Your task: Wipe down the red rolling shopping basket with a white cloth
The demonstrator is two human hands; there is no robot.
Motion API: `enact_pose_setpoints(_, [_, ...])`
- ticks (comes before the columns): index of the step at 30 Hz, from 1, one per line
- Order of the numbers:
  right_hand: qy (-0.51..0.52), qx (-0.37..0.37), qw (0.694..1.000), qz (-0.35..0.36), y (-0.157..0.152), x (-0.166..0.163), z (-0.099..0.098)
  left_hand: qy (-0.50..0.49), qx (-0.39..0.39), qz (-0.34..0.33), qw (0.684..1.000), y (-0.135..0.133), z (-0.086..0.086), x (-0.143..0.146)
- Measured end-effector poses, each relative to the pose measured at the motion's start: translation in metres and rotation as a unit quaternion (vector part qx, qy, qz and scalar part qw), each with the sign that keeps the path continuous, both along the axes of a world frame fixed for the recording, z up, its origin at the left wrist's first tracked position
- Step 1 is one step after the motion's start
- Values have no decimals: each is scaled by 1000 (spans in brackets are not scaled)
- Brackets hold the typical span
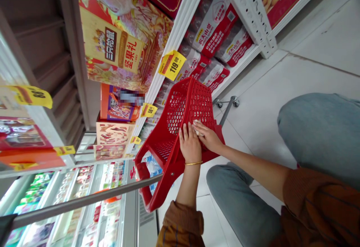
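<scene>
A red plastic shopping basket with perforated walls, wheels and a long metal pull handle stands tilted in front of me. My left hand, with a gold bangle at the wrist, lies on the basket's side, its fingers stretched out flat. Beside it, my right hand presses a crumpled whitish cloth against the perforated side. Part of the cloth is hidden under the right fingers. The two hands are close together at the fingertips.
A shelf along the aisle holds gift boxes and yellow price tags. Packs of bottled water sit on the bottom level. The basket's metal pull handle reaches to the lower left. Lit shelves stand beyond. My bent knees are over white floor tiles.
</scene>
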State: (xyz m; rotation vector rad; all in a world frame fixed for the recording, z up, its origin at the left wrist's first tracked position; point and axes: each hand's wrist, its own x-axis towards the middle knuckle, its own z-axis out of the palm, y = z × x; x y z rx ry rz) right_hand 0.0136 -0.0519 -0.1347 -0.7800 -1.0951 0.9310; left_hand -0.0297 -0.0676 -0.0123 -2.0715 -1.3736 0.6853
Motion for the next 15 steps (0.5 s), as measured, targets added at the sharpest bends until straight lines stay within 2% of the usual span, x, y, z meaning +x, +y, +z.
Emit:
enact_pose_setpoints(9, [29,4,998,55,-30,-4,-12,27,-27,9,999,-8,1,4])
enact_pose_setpoints(12, [42,-18,998,31,-30,-2,-17,34,-31,0,999,-5,-3,7])
enact_pose_setpoints(15, [49,-50,997,-27,-20,4,-19,30,-30,-15,999,3,-8,8])
